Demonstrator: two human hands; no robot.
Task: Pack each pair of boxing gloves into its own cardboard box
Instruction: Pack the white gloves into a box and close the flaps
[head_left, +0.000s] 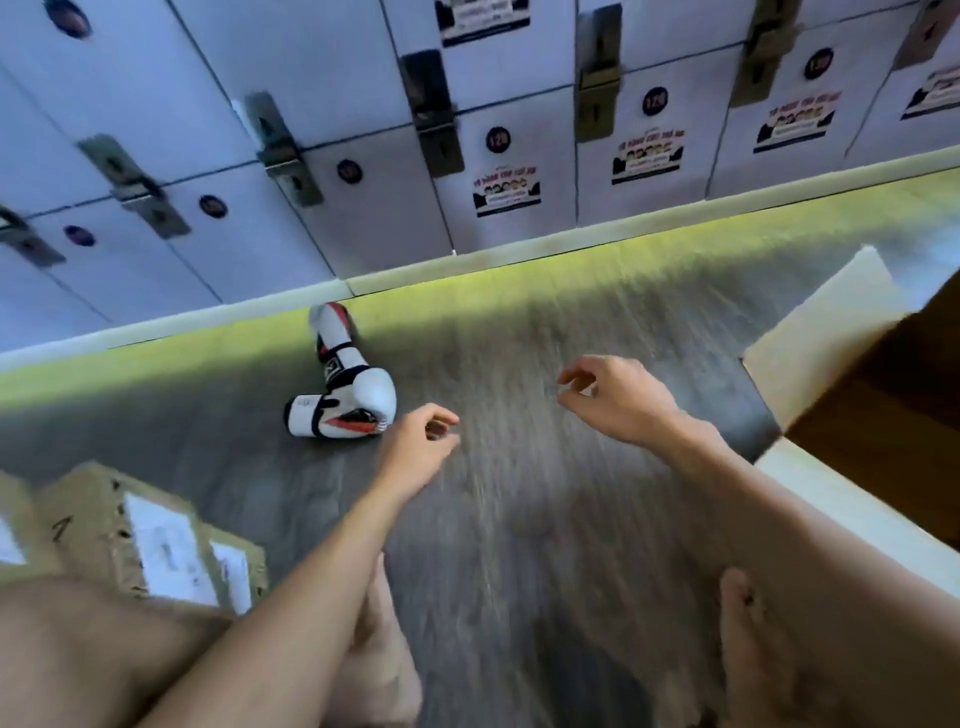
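Plainly, the boxing gloves (358, 400) lie on the floor (519, 519), just in front of the pale plinth under the lockers (311, 78). The left hand (415, 447) hovers just right of the nearer glove, its knuckles close to the padded end without touching it. The left fingers (441, 415) are loosely curled over an empty palm. The right hand (613, 400) hangs well apart from the gloves, between them and the open cardboard box (821, 332). Its fingers (576, 374) are loosely bent too, thumb and forefinger near each other with nothing between them.

The gloves are glossy white, rounded and puffy, with black straps at the cuffs and red patches on the palm side. One points away toward the lockers; the other lies crosswise in front of it, and the two touch. The open box at the right edge has a pale, flat flap raised and a dark brown inside. At lower left sit closed cardboard boxes (156, 535), tan and matt, with white paper labels on top.

The floor is grey with a streaky wood grain, smeared by motion blur, and a yellow-green band of light runs along the plinth. The locker doors are smooth and pale, with metal latches and round dark number stickers. Bare feet and a knee show at the bottom edge.
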